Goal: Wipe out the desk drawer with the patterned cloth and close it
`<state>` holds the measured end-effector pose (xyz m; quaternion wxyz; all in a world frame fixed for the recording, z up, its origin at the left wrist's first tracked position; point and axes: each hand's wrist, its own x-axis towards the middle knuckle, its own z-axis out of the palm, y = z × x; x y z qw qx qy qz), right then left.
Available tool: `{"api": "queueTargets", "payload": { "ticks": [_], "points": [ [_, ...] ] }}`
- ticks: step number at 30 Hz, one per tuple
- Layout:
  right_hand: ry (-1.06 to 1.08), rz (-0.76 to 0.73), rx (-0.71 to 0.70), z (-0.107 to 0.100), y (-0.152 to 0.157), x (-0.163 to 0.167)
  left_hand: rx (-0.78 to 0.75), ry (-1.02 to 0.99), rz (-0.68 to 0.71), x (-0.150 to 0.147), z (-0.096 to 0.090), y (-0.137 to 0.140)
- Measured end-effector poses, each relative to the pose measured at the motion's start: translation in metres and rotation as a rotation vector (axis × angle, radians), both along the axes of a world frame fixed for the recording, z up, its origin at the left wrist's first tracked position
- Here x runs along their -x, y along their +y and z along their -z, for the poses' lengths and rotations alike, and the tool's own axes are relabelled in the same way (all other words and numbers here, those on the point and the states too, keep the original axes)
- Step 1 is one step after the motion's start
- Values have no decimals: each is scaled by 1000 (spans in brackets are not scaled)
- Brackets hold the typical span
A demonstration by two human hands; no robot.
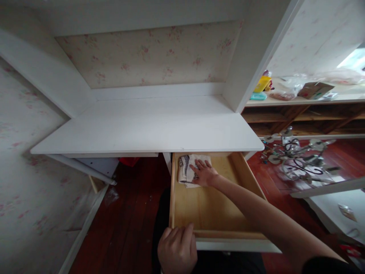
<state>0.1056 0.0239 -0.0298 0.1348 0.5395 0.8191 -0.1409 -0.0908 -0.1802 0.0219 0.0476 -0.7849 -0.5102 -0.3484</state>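
Observation:
A pulled-out wooden drawer [212, 205] with a white front sticks out below the white desk's top. My left hand [178, 249] has its fingers curled over the drawer's near left corner. Inside, toward the back left, lies a folded pale cloth [186, 169] with dark printing. My right hand [204, 173] rests on this cloth with fingers spread and flat, pressing it against the drawer bottom. Part of the cloth is hidden beneath the hand, and my right forearm crosses the drawer's right side.
The white desk [159, 123] has a hutch above it. At right, a wooden shelf unit [302, 114] carries bags and a yellow item [262, 83]. A metal chandelier [302, 160] lies on the red floor [131, 213]. Papered wall [23, 152] stands at left.

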Motion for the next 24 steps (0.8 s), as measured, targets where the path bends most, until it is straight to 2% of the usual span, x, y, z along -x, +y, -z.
{"api": "queueTargets", "payload": {
  "ticks": [6, 10, 17, 21, 24],
  "points": [
    [-73, 62, 23, -5, -12, -95, -3, 2, 18, 0, -2, 0],
    [-79, 44, 100, -10, -26, -134, -1, 17, 30, 2, -1, 0],
    [74, -130, 116, -18, -81, -140, 17, 27, 37, 2, -1, 0],
    [67, -135, 138, -30, -115, -136, 23, 30, 29, 0, -3, 0],
    [40, -137, 132, -36, -130, -129, 17, 29, 28, 0, -5, 0]
  ]
}}
